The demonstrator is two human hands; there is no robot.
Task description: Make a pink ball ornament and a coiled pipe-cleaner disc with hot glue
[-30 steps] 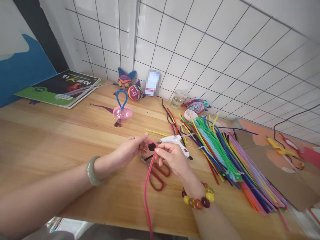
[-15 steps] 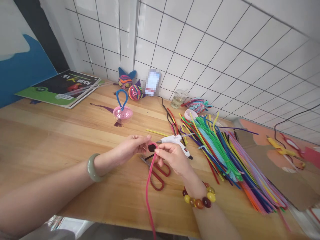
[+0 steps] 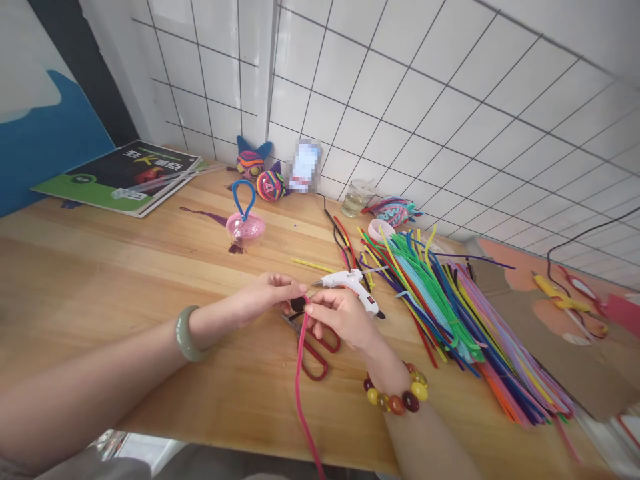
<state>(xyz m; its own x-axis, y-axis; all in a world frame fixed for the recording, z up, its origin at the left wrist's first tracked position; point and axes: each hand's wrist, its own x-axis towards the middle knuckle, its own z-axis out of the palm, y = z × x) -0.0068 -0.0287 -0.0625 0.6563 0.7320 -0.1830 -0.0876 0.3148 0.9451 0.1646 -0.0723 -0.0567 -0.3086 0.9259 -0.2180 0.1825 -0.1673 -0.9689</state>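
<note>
Between my hands is a small round black piece (image 3: 299, 305) with a pink pipe cleaner (image 3: 301, 387) at its edge; the pink strip hangs down past the table's front edge. My left hand (image 3: 273, 298) pinches the black piece from the left. From the right, my right hand (image 3: 339, 317) pinches the pink pipe cleaner between thumb and forefinger. Red-handled scissors (image 3: 317, 357) lie on the table beneath my hands, partly hidden. A white glue gun (image 3: 350, 281) lies just behind my right hand.
Bundles of coloured pipe cleaners (image 3: 450, 313) spread over the right side. At the back stand a phone (image 3: 305, 165), a glass jar (image 3: 354, 200) and yarn-like figures (image 3: 251, 160). A pink dish (image 3: 246, 228) with a blue loop and a book (image 3: 135, 173) are to the left.
My left hand's thumb has moved over the pink strip's top, and less of its bend shows. The black piece has shifted slightly left and down. The strip's lower end has swung right.
</note>
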